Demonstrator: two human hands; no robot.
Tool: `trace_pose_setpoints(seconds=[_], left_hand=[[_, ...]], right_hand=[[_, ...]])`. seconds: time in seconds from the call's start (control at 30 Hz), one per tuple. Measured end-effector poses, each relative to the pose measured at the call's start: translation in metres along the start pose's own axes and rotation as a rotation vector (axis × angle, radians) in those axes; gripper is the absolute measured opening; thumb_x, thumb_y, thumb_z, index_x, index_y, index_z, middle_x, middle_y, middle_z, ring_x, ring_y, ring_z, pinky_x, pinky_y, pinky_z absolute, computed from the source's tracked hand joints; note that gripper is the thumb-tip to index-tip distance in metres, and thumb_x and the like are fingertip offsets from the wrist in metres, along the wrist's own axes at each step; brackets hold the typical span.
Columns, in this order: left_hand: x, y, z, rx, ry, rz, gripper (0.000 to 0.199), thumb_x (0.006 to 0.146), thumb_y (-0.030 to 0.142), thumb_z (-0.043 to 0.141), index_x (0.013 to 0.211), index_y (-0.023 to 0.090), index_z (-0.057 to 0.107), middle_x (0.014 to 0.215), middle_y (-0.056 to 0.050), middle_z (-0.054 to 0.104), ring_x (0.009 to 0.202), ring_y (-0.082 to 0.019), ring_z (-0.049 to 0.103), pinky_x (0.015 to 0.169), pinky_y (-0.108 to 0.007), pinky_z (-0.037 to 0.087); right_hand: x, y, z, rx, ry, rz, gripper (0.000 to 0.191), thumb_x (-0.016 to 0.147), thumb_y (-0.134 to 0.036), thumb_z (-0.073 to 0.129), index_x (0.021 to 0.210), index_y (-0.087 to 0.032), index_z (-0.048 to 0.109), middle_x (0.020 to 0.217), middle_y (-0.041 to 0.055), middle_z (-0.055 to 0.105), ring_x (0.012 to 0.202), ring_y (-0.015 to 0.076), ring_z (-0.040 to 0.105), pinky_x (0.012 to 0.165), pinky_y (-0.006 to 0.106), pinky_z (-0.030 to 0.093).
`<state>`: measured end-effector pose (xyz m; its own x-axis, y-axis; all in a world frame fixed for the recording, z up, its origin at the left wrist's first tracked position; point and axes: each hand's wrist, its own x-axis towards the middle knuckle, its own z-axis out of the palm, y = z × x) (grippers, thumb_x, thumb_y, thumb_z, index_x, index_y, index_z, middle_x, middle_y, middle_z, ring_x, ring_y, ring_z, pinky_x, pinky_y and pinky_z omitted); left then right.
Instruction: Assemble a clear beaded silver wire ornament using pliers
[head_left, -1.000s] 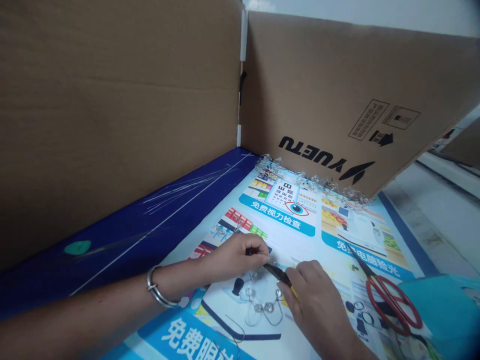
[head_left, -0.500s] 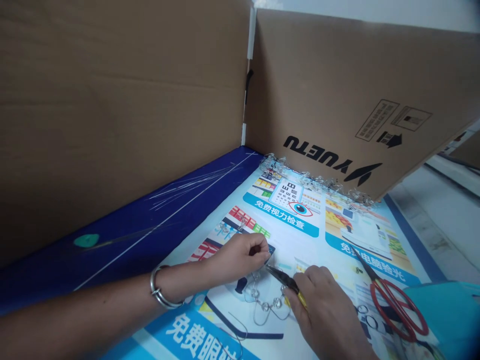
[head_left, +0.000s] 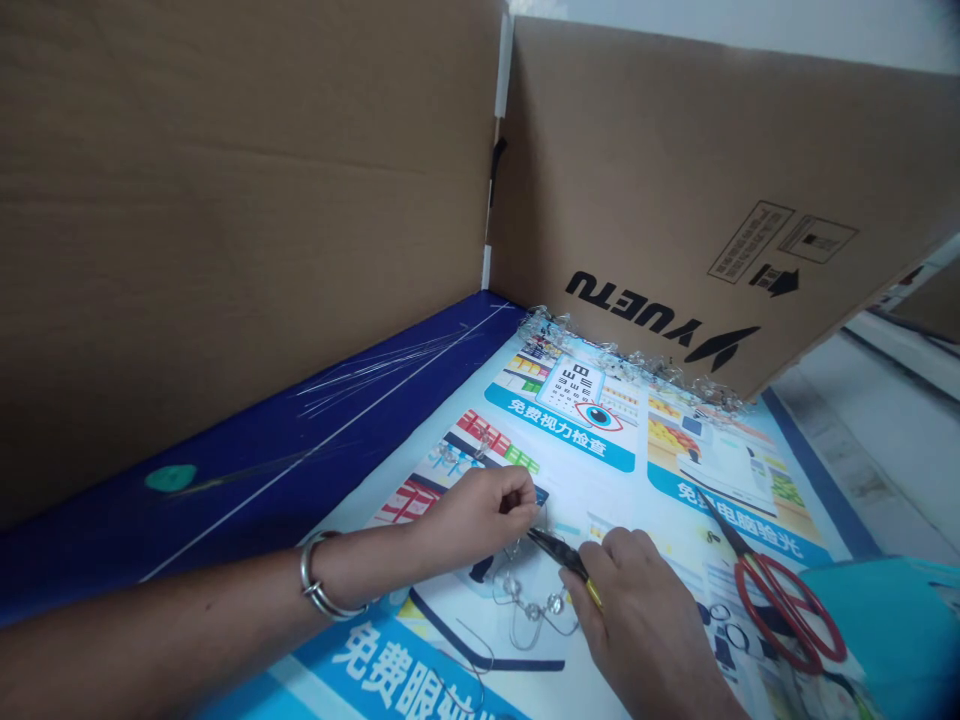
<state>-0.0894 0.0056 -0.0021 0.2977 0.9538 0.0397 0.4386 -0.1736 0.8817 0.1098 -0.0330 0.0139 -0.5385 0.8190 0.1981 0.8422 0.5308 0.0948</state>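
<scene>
My left hand [head_left: 504,508] is closed in a pinch on the thin wire of a beaded piece, its fingertips just above the work. From them hangs the strand of clear beads on wire [head_left: 533,610], looping down over the printed sheet. My right hand [head_left: 637,605] grips a pair of pliers [head_left: 559,551] with dark jaws and yellow handles. The tips of the jaws point left and lie close to my left fingertips, at the wire. Whether the jaws are closed on the wire is too small to tell.
Red-handled scissors [head_left: 787,610] lie right of my right hand, beside a turquoise item [head_left: 892,630]. Beaded wire pieces [head_left: 637,365] line the base of the cardboard wall [head_left: 675,180]. Loose straight wires [head_left: 375,370] and a green piece [head_left: 171,478] rest on the blue surface.
The pliers and my right hand have shifted slightly left, toward my left fingertips. My left hand stays nearly still, still pinching the wire. The view has moved a little.
</scene>
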Motion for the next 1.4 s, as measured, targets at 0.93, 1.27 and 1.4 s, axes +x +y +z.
trace_pose_setpoints(seconds=[0.93,1.27,1.4], left_hand=[[0.001,0.001,-0.001,0.018,-0.015,-0.002,0.01,0.073,0.02,0.048,0.064,0.016,0.051,0.056,0.004,0.049,0.052,-0.008,0.042,0.047,-0.017,0.029],[0.003,-0.005,0.001,-0.13,-0.006,-0.033,0.008,0.072,0.018,0.047,0.065,0.016,0.048,0.054,0.004,0.051,0.048,-0.008,0.045,0.045,-0.017,0.031],[0.004,-0.009,0.002,-0.18,-0.016,-0.083,0.007,0.075,0.022,0.048,0.07,0.016,0.048,0.058,0.002,0.058,0.048,-0.009,0.05,0.044,-0.018,0.034]], right_hand=[[-0.002,0.001,0.008,-0.066,0.025,-0.052,0.007,0.081,-0.023,0.055,0.074,-0.021,0.054,0.072,0.0046,0.053,0.068,0.0213,0.047,0.055,0.03,0.032],[-0.003,0.006,0.013,-0.041,0.068,-0.055,0.009,0.083,-0.023,0.052,0.074,-0.021,0.052,0.071,0.0034,0.053,0.068,0.0198,0.045,0.058,0.03,0.029],[-0.002,0.008,0.015,-0.035,0.094,-0.053,0.012,0.085,-0.024,0.05,0.074,-0.021,0.052,0.071,0.0034,0.052,0.067,0.0196,0.044,0.059,0.03,0.028]])
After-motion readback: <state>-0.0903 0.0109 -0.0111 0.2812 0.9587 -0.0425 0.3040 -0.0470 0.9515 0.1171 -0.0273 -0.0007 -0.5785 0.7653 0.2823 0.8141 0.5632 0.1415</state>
